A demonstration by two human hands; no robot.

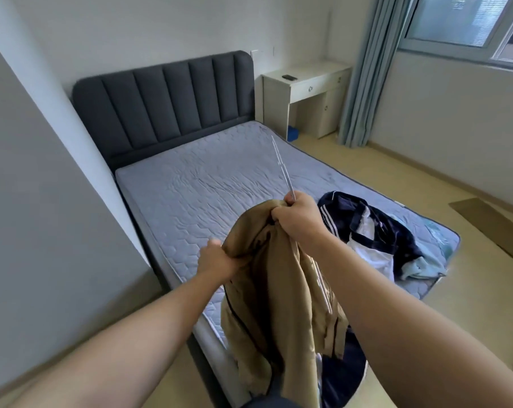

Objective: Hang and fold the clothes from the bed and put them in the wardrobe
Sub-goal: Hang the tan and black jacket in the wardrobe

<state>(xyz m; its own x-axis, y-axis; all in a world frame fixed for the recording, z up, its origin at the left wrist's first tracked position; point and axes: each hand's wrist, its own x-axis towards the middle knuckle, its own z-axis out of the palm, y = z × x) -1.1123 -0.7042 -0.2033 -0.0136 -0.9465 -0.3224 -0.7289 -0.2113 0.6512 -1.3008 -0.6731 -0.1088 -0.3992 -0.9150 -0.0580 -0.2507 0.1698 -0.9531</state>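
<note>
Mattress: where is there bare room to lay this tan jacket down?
The mattress is bare from the headboard down to the jacket, edge to edge. Right of the jacket, the foot corner is crowded with the navy pile.

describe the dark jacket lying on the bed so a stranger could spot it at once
Find the dark padded headboard and follow the grey mattress below it to the near right corner. The navy jacket lies crumpled there, marked by white sleeve stripes and white lining, unlike the pale blue cloth beside it.
</note>
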